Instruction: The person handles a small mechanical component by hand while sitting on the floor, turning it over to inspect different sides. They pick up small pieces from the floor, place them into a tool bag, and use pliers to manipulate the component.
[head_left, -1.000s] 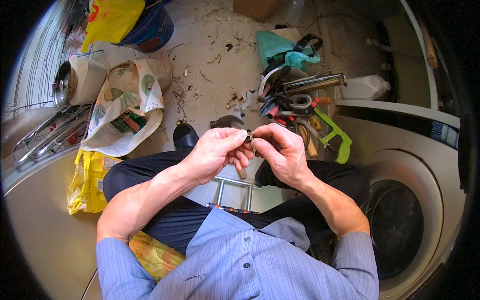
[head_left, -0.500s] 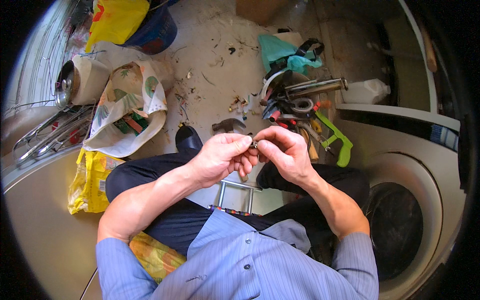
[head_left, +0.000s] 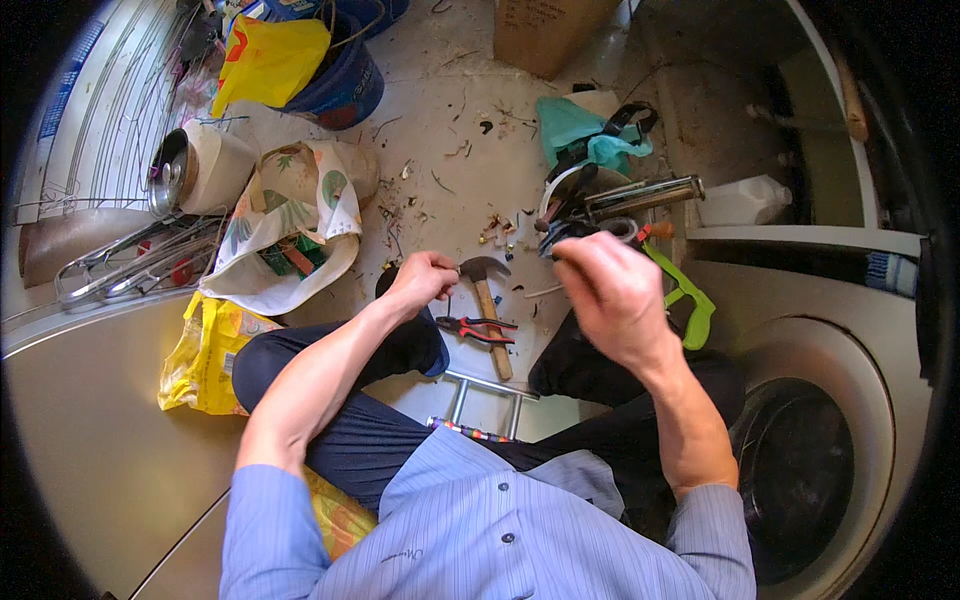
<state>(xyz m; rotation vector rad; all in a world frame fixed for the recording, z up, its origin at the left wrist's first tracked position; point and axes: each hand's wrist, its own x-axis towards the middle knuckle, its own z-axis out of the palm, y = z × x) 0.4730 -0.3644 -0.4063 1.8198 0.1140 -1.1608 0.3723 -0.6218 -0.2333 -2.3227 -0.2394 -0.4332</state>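
Note:
My left hand [head_left: 422, 282] pinches a small object, too small to make out, above red-and-black pliers [head_left: 480, 329]. The pliers lie across the wooden handle of a hammer [head_left: 492, 345], whose dark head points toward the back. My right hand [head_left: 610, 290], smeared by motion, is raised to the right with fingertips together; what they may hold is unclear. Below both, a tubular metal frame [head_left: 485, 383] lies between my crossed legs. Small scraps [head_left: 495, 232] are scattered on the floor just beyond the hammer.
Left are a patterned fabric bag [head_left: 315, 265], yellow bag [head_left: 200, 360], wire racks [head_left: 130, 270] and blue bucket [head_left: 350, 90]. A cardboard box [head_left: 550, 30] stands behind. Right are tools [head_left: 640, 195], a teal bag [head_left: 590, 135], white jug [head_left: 740, 200] and a front-loading appliance [head_left: 850, 330].
My hands have separated: the left moved back leftward, the right rose to the right. The pliers and hammer handle, largely hidden before, now show. The view has shifted slightly.

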